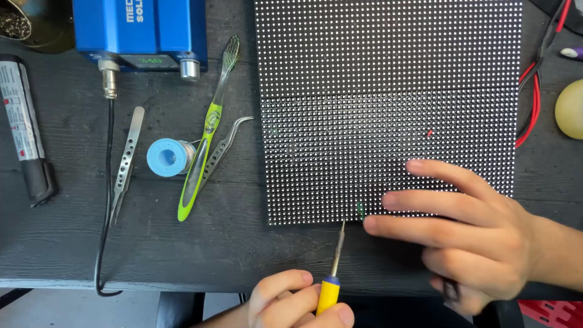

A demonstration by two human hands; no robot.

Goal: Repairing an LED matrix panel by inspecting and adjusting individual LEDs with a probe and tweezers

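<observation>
A black LED dot-matrix panel [388,91] lies flat on the dark wooden table. My right hand [467,234] rests palm down on its lower right corner, fingers spread and pointing left. My left hand [291,300], at the table's near edge, grips a thin soldering iron with a yellow handle [328,293]. The iron's metal tip [340,229] points up at the panel's bottom edge. It sits just left of a small green part [360,211] and of my right fingertips. A tiny red spot [429,133] shows on the panel.
Left of the panel lie a green toothbrush [203,143], a blue solder spool [166,157], curved tweezers [221,149] and straight tweezers [126,161]. A blue soldering station [136,27] with a black cable [107,200] stands behind. Red and black wires [534,85] and a yellowish ball [571,109] are at right.
</observation>
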